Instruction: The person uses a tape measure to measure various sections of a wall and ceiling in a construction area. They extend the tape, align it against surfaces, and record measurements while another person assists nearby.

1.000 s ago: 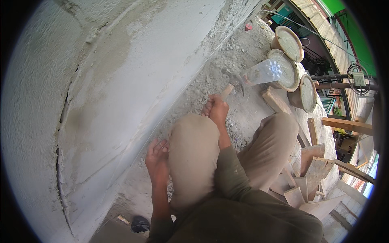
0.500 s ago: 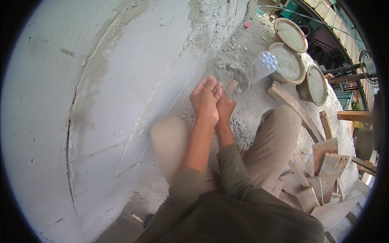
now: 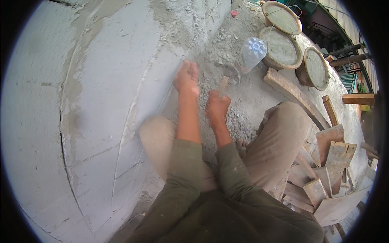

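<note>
Beside the foot of the pale wall (image 3: 117, 81), my left hand (image 3: 187, 77) is raised with its fingers curled in. Whatever those fingers may hold is hidden. My right hand (image 3: 217, 106), a little nearer to me, is closed around the wooden handle (image 3: 224, 84) of a tool. The tool's curved dark metal head (image 3: 234, 73) lies beyond the hand, over grey rubble (image 3: 239, 117). A clear plastic bottle (image 3: 252, 54) with a bluish ribbed base is just past the tool head.
Three buckets with grey contents, including one bucket (image 3: 281, 47), stand at the far right. A long wooden plank (image 3: 291, 93) lies before them. Several offcut boards (image 3: 330, 162) are piled to my right. A small red object (image 3: 234, 13) sits by the wall far off.
My hands, close together before, are now apart. The left has moved left toward the wall; the right has come slightly nearer, with more of the tool showing. The view has shifted a little.
</note>
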The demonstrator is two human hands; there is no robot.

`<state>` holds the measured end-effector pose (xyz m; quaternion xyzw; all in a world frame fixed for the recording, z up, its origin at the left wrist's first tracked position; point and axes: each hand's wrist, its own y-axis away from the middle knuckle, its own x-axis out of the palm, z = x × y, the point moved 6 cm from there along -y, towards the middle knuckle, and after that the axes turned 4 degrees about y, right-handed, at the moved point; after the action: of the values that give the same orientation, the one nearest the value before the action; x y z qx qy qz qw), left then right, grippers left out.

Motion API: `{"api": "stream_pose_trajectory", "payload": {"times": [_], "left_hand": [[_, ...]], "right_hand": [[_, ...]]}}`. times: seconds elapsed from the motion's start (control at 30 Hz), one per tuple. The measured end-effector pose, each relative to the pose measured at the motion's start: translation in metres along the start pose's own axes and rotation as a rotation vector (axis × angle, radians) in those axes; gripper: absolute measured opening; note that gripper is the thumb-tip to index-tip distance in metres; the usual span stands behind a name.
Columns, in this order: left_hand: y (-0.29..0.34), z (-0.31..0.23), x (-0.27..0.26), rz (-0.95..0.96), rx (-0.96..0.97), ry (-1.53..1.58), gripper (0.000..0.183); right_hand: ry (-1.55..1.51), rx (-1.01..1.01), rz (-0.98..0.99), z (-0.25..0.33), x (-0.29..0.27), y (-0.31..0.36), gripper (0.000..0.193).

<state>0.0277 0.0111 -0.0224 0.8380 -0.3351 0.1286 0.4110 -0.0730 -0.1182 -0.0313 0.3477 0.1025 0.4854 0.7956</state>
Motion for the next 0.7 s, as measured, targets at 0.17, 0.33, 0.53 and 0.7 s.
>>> {"api": "stream_pose_trajectory", "payload": {"times": [0.17, 0.33, 0.53, 0.7], "left_hand": [[-0.004, -0.001, 0.001, 0.013, -0.009, -0.009, 0.044], [-0.007, -0.005, -0.003, 0.025, -0.005, -0.031, 0.043], [0.0, -0.004, -0.001, -0.008, -0.078, -0.07, 0.042], [-0.001, -0.003, -0.001, -0.011, -0.13, -0.151, 0.039]], "right_hand": [[0.108, -0.102, 0.073, -0.027, 0.017, -0.004, 0.026], [0.119, -0.178, 0.094, -0.026, 0.029, 0.006, 0.027], [0.118, -0.181, 0.113, -0.024, 0.031, 0.005, 0.025], [0.082, -0.189, 0.062, -0.02, 0.036, 0.006, 0.024]]}}
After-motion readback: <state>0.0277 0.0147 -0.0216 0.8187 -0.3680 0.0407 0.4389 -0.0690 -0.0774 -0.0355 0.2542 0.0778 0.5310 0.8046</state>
